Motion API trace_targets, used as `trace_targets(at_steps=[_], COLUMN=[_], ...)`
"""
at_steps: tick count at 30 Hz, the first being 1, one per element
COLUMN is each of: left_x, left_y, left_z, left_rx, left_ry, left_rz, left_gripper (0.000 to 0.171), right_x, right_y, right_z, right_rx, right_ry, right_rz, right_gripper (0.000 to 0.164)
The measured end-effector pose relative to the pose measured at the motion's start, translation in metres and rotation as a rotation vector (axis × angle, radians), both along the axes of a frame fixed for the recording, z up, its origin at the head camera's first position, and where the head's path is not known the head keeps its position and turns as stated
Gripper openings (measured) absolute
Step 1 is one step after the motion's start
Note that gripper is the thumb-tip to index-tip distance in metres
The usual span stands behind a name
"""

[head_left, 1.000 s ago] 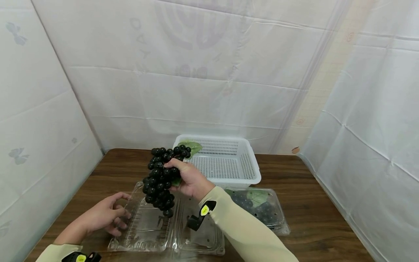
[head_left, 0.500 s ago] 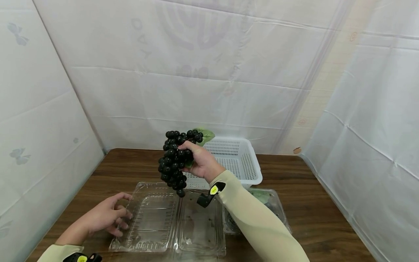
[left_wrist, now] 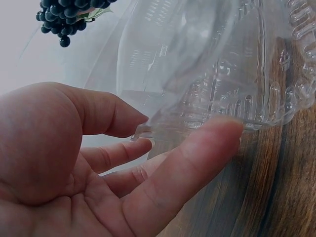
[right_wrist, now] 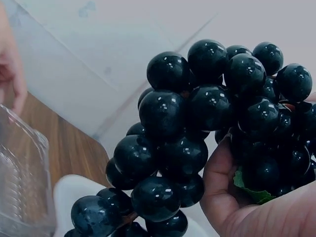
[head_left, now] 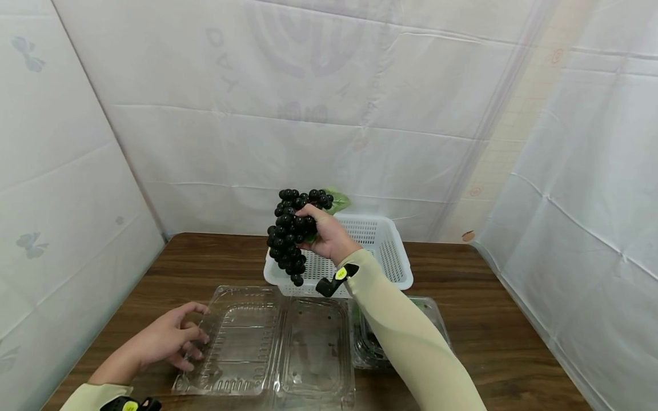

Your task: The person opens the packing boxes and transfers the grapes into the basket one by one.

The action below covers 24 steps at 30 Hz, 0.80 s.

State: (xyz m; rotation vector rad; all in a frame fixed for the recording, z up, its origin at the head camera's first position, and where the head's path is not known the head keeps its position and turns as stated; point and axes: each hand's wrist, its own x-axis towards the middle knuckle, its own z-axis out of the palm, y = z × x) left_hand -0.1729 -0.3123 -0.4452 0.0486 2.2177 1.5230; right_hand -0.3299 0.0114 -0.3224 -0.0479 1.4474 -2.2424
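My right hand (head_left: 329,237) grips a bunch of shiny black grapes (head_left: 290,234) by its upper part, thumb over the berries. The bunch hangs above the left side of a white plastic basket (head_left: 398,274), with a green leaf (head_left: 337,201) at its top. In the right wrist view the grapes (right_wrist: 163,111) hide most of the fingers. At the left rim of an opened clear plastic clamshell box (head_left: 241,342), my left hand (head_left: 161,339) has its fingers loosely bent. In the left wrist view its thumb and a fingertip are right at the box's edge (left_wrist: 197,123).
A second clear clamshell box (head_left: 434,314), with dark grapes and a leaf inside, sits to the right, partly behind my right sleeve (head_left: 411,348). Everything stands on a brown wooden table (head_left: 493,319). White sheeting (head_left: 329,103) surrounds it at the back and sides.
The right hand has carried the grapes up, away and rightward, from over the opened clamshell box to over the basket. The left hand has stayed at the box's left rim.
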Motion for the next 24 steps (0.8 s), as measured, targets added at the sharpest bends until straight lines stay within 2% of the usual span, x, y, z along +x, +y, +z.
trace_targets(at_steps=[5, 12, 24], left_x=[0.0, 0.003, 0.006], left_y=[0.0, 0.001, 0.002], left_z=[0.0, 0.003, 0.003], left_rx=[0.001, 0.011, 0.005], left_ry=[-0.004, -0.003, 0.001], left_rz=[0.003, 0.009, 0.007], left_gripper=[0.05, 0.051, 0.049], right_x=[-0.014, -0.031, -0.049], right_y=[0.002, 0.005, 0.011], right_z=[-0.003, -0.016, -0.041], right_rx=[0.001, -0.008, -0.031], right_ry=[-0.01, -0.052, -0.094], right_rz=[-0.03, -0.087, -0.143], right_gripper=[0.018, 0.026, 0.03])
